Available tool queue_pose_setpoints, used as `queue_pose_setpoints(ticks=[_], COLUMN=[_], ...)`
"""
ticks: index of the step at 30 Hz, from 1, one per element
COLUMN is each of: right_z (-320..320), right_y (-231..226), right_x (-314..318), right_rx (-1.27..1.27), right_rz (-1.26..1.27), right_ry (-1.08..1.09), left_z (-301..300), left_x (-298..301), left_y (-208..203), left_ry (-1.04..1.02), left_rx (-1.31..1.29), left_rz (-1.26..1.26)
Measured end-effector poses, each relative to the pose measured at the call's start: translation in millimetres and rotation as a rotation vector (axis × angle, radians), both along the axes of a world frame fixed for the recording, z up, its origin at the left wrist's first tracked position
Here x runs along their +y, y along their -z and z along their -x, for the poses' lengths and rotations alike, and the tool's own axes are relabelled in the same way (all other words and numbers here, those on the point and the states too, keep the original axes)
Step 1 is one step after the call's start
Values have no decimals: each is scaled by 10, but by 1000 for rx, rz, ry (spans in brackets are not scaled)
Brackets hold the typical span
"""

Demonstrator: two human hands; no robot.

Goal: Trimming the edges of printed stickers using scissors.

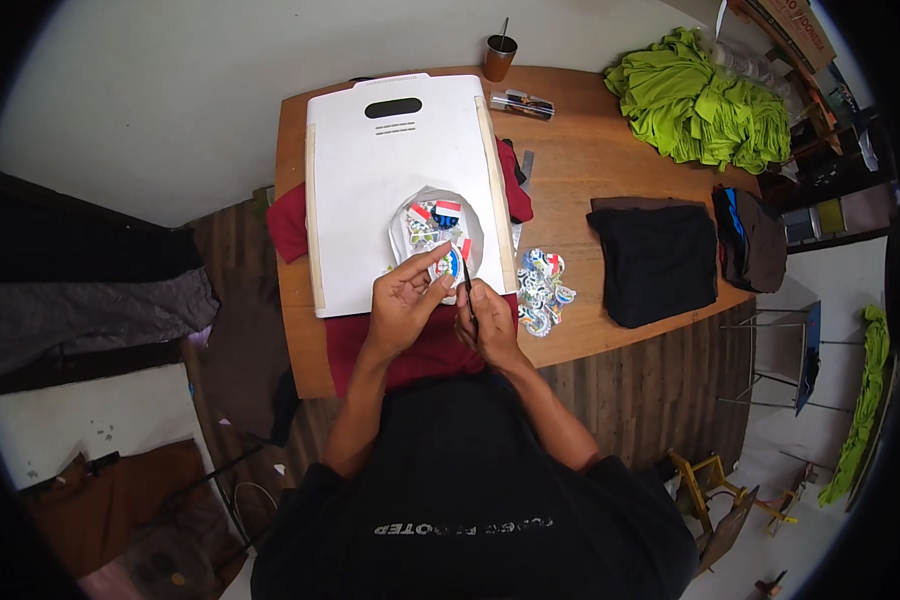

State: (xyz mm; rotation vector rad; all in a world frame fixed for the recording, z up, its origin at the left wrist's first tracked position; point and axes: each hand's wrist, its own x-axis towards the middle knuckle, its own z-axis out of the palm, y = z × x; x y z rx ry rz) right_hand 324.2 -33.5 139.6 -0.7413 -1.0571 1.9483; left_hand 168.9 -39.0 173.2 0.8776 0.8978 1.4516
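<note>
You are in the middle of working a single printed sticker (448, 266) loose with a thin dark tool (467, 285), probably tweezers or a fine pick, though it is too small to tell which. Your left hand (402, 298) has its fingers pinched on the near edge of the sticker, and your right hand (490, 322) has its fingers clenched around the tool, with the tip set right at that same edge. The sticker lies at the near side of a round, pale backing sheet (436, 226) that carries a few more coloured prints, and that sheet rests on a white board (370, 190) laid over a dark red garment (420, 350) on the wooden bench (570, 170). A loose heap of cut stickers (540, 288) sits just beside the board on your right, with a folded black garment (658, 258) further out. Judging from this, the piece is being lifted or trimmed, not yet placed. The next move calls for a steady left pinch and a light, shallow tool stroke, so the thin print neither tears nor curls.
</note>
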Motion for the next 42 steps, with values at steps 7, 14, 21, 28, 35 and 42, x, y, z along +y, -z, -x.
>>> queue_pose_setpoints(ticks=[7, 14, 21, 28, 35, 42], right_z=[-10, -5, -53, -15, 5, 11], right_y=[23, 18, 11, 47, 55, -71], right_x=[-31, -96, -111, -97, -57, -23], right_rx=[1, -14, -70, -77, -26, -22], right_rz=[-1, -28, -43, -33, -47, -46], right_ry=[5, 23, -16, -56, -20, 15], left_z=[-7, -3, -4, -6, -17, -9], left_x=[3, 24, 23, 22, 7, 2], left_y=[-24, -38, -56, -66, -41, -11], left_ry=[-25, -46, -74, -63, 18, 68], left_rx=[-2, 12, 26, 9, -28, -44], left_rz=[33, 29, 8, 21, -72, -21])
